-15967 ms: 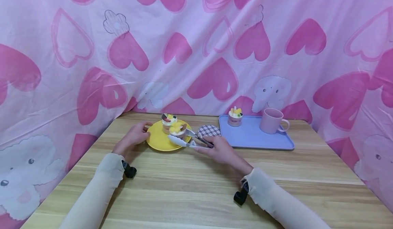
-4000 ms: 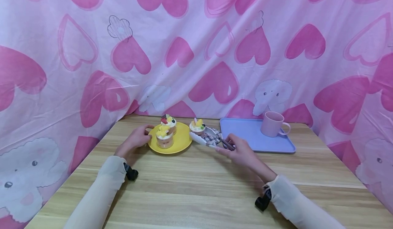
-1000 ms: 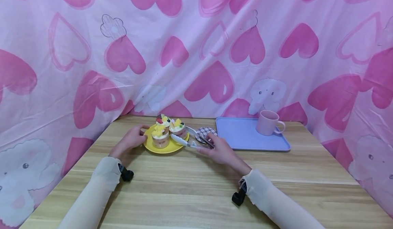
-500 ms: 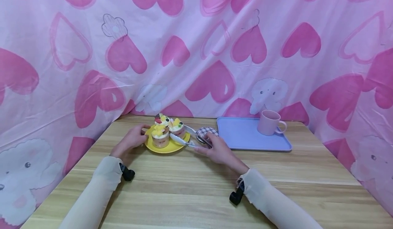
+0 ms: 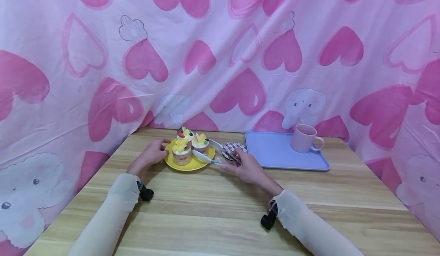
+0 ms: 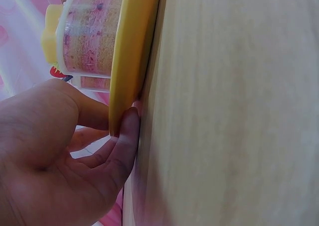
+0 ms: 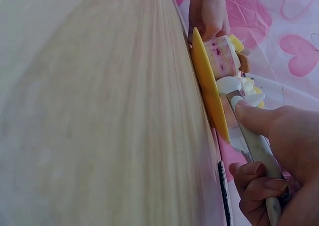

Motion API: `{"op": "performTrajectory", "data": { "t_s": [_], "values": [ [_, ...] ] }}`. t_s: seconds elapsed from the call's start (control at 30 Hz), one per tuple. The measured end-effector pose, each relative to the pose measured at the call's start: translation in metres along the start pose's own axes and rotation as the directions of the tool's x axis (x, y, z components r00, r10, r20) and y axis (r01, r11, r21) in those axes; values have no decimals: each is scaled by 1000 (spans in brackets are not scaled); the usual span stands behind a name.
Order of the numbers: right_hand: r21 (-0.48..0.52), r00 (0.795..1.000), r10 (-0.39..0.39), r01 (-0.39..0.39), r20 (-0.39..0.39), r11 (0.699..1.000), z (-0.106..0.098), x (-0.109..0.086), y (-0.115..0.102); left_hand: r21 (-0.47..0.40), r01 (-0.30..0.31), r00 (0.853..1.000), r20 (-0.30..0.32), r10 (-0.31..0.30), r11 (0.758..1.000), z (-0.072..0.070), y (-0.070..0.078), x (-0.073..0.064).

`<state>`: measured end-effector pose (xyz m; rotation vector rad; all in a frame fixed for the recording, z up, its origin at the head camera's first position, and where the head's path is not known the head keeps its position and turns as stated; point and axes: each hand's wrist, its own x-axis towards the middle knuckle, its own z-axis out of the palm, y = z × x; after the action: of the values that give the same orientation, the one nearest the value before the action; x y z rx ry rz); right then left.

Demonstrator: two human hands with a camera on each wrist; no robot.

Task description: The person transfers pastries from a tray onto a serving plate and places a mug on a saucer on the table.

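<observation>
My left hand (image 5: pixel 151 155) pinches the left rim of a round yellow plate (image 5: pixel 188 168), thumb above and fingers beneath, as the left wrist view shows. On the plate three dessert cups stand close together: one with yellow fruit (image 5: pixel 181 156) in front, one with a strawberry (image 5: pixel 185 135) behind, one with yellow and green topping (image 5: pixel 200 145) at the right. My right hand (image 5: pixel 248 168) grips tongs (image 5: pixel 202 156) with pale tips. The tips are spread at the right-hand cup's side; whether they touch it I cannot tell. In the right wrist view they partly hide that cup.
A checked round coaster (image 5: pixel 232 147) lies between the plate and a blue tray (image 5: pixel 275 160). At the tray's right end stands a pink mug (image 5: pixel 304 138). A pink heart-patterned curtain (image 5: pixel 237 92) hangs right behind the wooden table (image 5: pixel 206 218).
The third cup went from the tray, over beside the coaster, onto the plate in the tongs. The front cup was set down earlier. Over the last second the tongs barely move at the third cup.
</observation>
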<state>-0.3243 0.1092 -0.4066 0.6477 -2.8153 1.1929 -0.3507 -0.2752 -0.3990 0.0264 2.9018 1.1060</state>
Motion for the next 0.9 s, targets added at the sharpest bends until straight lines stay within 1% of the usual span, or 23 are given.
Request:
{"op": "performTrajectory", "data": {
  "t_s": [0.07, 0.3, 0.47, 0.6, 0.77, 0.9],
  "values": [
    [-1, 1000, 7, -7, -2, 1000, -1, 0, 1, -4, -4, 1000, 1, 4, 1000, 0, 0, 0],
    [-15, 1000, -3, 3, -12, 1000, -4, -4, 5, -5, 12, 1000, 11, -12, 1000, 1, 2, 1],
    [5, 1000, -1, 1, -4, 1000, -6, -6, 3, -10, 26, 1000, 15, -26, 1000, 1, 0, 0],
    [16, 1000, 21, -21, -2, 1000, -7, -6, 3, -11, 31, 999, 13, -31, 999, 1, 0, -1],
    [28, 998, 59, -59, -5, 998, -8, -7, 6, -6, 16, 1000, 6, -16, 1000, 1, 2, -1],
    [40, 998, 59, -59, 1, 997, -10, -7, 7, -7, 18, 1000, 9, -18, 1000, 0, 2, -2]
  ]
}}
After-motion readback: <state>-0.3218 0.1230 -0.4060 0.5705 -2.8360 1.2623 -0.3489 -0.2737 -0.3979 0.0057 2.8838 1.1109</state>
